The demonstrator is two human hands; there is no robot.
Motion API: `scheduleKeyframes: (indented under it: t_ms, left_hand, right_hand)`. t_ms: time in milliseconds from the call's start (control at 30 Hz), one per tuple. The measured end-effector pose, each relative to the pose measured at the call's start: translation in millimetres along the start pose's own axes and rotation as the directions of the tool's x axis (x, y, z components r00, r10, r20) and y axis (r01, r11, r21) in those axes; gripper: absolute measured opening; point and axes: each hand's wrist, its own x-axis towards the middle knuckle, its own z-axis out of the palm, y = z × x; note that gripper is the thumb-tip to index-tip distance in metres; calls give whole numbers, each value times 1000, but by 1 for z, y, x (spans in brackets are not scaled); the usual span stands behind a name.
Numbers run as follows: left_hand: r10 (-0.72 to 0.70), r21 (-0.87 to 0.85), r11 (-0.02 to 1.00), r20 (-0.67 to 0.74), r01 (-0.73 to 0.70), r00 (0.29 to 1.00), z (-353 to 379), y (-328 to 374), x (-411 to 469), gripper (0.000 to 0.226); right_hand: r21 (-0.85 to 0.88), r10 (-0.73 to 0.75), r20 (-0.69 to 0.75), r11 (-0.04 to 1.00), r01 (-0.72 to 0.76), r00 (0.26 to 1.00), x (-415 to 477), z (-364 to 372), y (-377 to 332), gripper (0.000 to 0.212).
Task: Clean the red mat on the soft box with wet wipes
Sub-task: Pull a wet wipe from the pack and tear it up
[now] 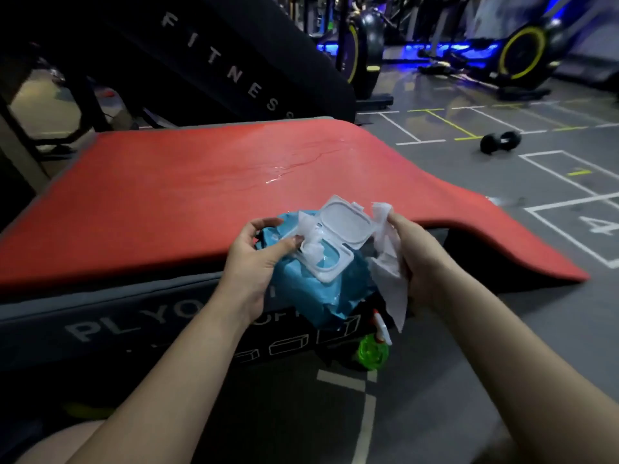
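Gym: red foam mat (167,195) beyond hands, one wet patch (278,169); left hand (258,259) grips blue wipes pack (301,286), right hand (422,259) clutches white wipe (390,283). Wiping looks barely started.

Red mat (187,182) matt, wet sheen; pack (311,289) glossy plastic.

The scene is dim with a cool cast. Just beyond the grip, the red mat (167,182) carries a pale sheen and small bright glints of glare on a wet patch (278,170). Far beyond the grip and to its right, a blue strip light (402,47) glows under soft, blurred exercise machines (522,55). Up and left of the grip the background sinks to near black. At the grip, the wipe pack (301,283) lid and the loose wipe (392,279) are brightest. Below the grip the floor (469,329) lies shadowed. Straight lines bow toward the frame edges.
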Motion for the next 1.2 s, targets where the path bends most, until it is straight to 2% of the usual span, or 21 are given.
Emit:
scheduleKeyframes:
  t_ms: [67,133,233,300,400,500,567,633,700,767,867,967,1033,1133,1200]
  left_hand:
    - [-19,46,999,43,17,999,18,-16,6,52]
    - [-86,84,993,111,77,990,40,-38,10,72]
    - [-151,186,977,244,107,958,81,-81,9,96]
    - [-155,237,968,316,81,936,111,-113,4,88]
    - [-167,248,966,390,71,906,155,-157,-3,83]
    - [-336,264,934,431,239,837,191,-189,-5,103]
    - [-477,432,849,382,304,791,199,-207,-6,105]
    - [-538,575,762,306,297,786,195,-219,-4,91]
    - [-567,555,753,275,354,776,189,-217,0,69]
    - [-556,464,797,314,387,770,183,-197,2,49]
    - [-463,369,871,388,326,797,173,-157,2,31]
    - [-375,285,921,454,267,808,159,-117,-4,27]
    - [-318,220,946,482,238,817,146,-90,-4,29]
    - [-232,161,971,480,175,846,118,-46,-2,38]
    - [-176,212,973,426,91,887,95,-23,-3,34]
  right_hand:
    - [-72,-70,-127,996,61,989,-2,-32,-9,47]
    - [-199,-170,-266,973,119,949,-10,-67,-20,44]
    - [-278,-263,-374,947,163,889,-27,-118,-25,42]
    - [-352,-286,-388,925,146,876,-36,-139,-20,41]
    - [-544,-273,-373,839,30,887,-42,-163,-13,50]
    - [-623,-287,-386,782,-18,876,-46,-193,-8,43]
    - [-649,-304,-404,760,-37,863,-47,-207,-7,38]
    - [-686,-327,-399,726,-42,857,-45,-215,-7,41]
    - [-707,-322,-387,705,-54,864,-36,-216,-7,48]
    - [-712,-279,-357,699,-67,891,-27,-211,-6,50]
    - [-683,-228,-259,730,-11,939,-16,-186,-10,47]
    - [-466,-176,-86,877,117,981,-8,-154,-17,44]
    - [-304,-166,17,939,163,986,-1,-134,-22,41]
    - [-211,-199,129,952,222,972,11,-98,-23,48]
    - [-193,-218,218,946,261,951,18,-70,-20,53]
